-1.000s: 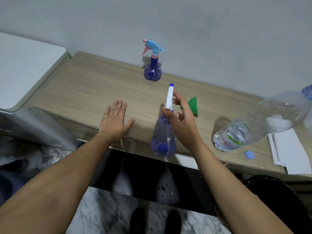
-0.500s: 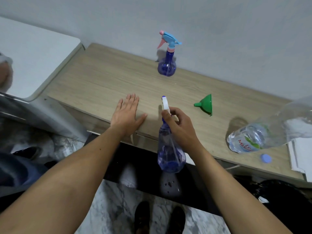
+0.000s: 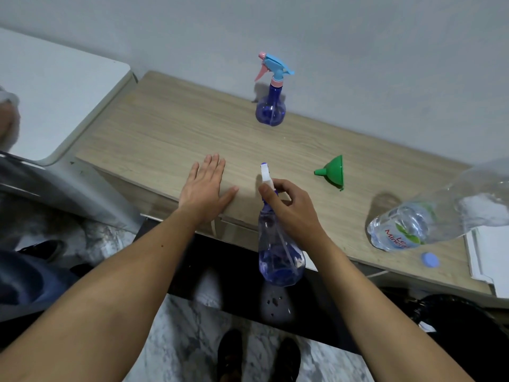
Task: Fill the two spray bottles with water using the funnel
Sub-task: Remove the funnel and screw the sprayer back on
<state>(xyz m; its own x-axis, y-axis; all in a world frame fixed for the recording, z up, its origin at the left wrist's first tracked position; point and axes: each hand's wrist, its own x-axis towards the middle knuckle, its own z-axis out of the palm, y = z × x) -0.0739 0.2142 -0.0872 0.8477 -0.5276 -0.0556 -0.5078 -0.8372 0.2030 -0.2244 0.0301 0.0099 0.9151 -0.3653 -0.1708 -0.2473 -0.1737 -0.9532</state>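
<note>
The right hand (image 3: 292,213) covers the neck of the near spray bottle (image 3: 278,260). The large water bottle (image 3: 429,216) is blurred and cut off by the right edge, its label only partly readable. White paper (image 3: 490,257) also runs off the right edge.

We see a wooden table (image 3: 165,128) carrying a spray bottle (image 3: 270,106), green funnel (image 3: 334,172), water bottle (image 3: 407,227), blue cap (image 3: 430,260), and our flat left hand (image 3: 205,188).

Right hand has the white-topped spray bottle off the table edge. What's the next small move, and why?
Probably set the spray bottle upright on the wooden table, so the flat left hand can steady it. The right hand grips its sprayer head, still attached, and the funnel lies unused.
</note>
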